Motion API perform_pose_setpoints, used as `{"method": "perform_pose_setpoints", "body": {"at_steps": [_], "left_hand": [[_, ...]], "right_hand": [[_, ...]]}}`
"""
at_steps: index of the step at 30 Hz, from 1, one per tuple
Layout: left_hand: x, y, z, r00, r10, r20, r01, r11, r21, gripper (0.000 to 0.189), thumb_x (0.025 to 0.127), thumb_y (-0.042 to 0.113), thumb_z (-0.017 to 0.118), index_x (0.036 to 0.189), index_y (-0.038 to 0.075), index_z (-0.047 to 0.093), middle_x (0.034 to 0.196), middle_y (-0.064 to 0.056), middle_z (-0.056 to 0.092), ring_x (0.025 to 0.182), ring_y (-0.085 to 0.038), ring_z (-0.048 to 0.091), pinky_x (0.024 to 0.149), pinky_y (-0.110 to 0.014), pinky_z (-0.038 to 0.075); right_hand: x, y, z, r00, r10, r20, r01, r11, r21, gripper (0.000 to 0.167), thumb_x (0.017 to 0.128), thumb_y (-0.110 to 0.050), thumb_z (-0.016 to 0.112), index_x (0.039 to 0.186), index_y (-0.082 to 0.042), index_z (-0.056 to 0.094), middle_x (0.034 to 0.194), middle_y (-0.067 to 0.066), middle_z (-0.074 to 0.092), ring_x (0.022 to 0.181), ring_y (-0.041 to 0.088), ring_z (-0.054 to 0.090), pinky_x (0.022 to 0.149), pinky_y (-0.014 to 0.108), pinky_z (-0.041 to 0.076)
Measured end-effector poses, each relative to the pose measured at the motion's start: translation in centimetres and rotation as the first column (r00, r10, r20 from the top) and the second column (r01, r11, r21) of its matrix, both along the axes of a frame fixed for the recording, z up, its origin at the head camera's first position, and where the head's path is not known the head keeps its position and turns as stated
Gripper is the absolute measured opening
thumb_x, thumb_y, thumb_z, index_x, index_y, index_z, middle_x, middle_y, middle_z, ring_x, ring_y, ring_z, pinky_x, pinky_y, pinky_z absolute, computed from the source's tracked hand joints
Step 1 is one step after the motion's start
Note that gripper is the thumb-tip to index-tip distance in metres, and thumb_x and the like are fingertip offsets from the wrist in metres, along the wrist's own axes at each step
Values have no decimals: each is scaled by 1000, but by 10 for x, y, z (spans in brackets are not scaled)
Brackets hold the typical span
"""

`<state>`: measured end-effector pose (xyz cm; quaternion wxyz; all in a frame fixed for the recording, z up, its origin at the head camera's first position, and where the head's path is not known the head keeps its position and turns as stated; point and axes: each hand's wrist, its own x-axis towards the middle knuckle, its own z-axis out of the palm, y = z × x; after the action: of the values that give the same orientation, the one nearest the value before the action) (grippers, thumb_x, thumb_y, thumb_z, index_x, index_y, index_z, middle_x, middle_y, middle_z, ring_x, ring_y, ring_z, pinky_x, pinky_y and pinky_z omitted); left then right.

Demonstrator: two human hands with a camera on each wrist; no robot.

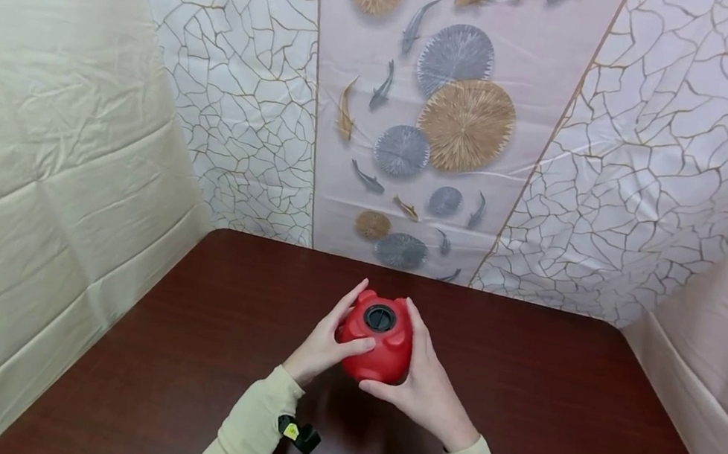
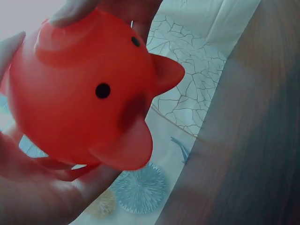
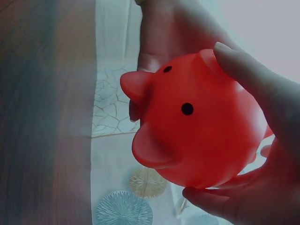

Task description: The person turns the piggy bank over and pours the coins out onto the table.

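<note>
A red piggy bank (image 1: 384,360) is held up over the brown table between both hands. Its round black plug (image 1: 380,318) faces up toward the head camera. My left hand (image 1: 322,344) grips the left side, thumb across the near surface. On the other side, my right hand (image 1: 425,384) holds it with the thumb low and the fingers along the right edge. Both wrist views show the black eyes and pointed ears of the piggy bank (image 2: 70,103) (image 3: 211,131). Parts of both hands' fingers are hidden behind it.
The dark brown table (image 1: 248,296) spreads out beneath the hands. Behind it hangs a patterned cloth (image 1: 368,190) with fish and round shapes, and a cream cloth (image 1: 56,147) hangs on the left. Each sleeve wears a black strapped device, such as the left wrist device (image 1: 300,433).
</note>
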<state>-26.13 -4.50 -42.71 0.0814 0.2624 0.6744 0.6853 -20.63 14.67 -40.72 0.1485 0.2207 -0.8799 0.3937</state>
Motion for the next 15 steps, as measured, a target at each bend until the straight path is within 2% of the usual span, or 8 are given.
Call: {"method": "perform_pose_setpoints", "body": {"at_steps": [3, 6, 10, 15], "left_hand": [[0, -1, 1, 999, -53, -11, 53, 999, 13, 89, 84, 24, 73, 150, 46, 17, 151, -4, 38, 132, -25, 45, 99, -41, 52], [0, -2, 3, 997, -73, -21, 73, 997, -11, 98, 81, 22, 77, 150, 49, 14, 153, -1, 34, 135, -25, 41, 101, -42, 51], [2, -1, 5, 998, -46, -45, 43, 997, -68, 101, 79, 22, 79, 149, 51, 13, 151, 4, 34, 136, -22, 39, 100, -39, 51], [3, 3, 4, 994, 11, -109, -21, 996, -90, 91, 78, 20, 80, 146, 45, 25, 142, 2, 46, 128, -22, 46, 94, -31, 54]], "right_hand": [[0, 3, 2, 1000, 4, 10, -4, 1000, -12, 126, 66, -31, 90, 156, -25, 2, 151, 9, 37, 130, 29, 48, 93, 44, 55], [0, 5, 2, 1000, 7, 6, -7, 1000, -12, 127, 65, -29, 90, 156, -26, 1, 152, 8, 37, 130, 28, 49, 93, 44, 55], [-1, 4, 1, 1000, 16, 3, -16, 1000, 5, 127, 65, -31, 90, 156, -27, 1, 152, 6, 36, 130, 26, 48, 93, 42, 55], [-4, 8, 2, 996, 87, 26, -86, 996, -36, 115, 72, -28, 86, 155, -24, 6, 154, 8, 31, 134, 28, 43, 97, 38, 53]]}}
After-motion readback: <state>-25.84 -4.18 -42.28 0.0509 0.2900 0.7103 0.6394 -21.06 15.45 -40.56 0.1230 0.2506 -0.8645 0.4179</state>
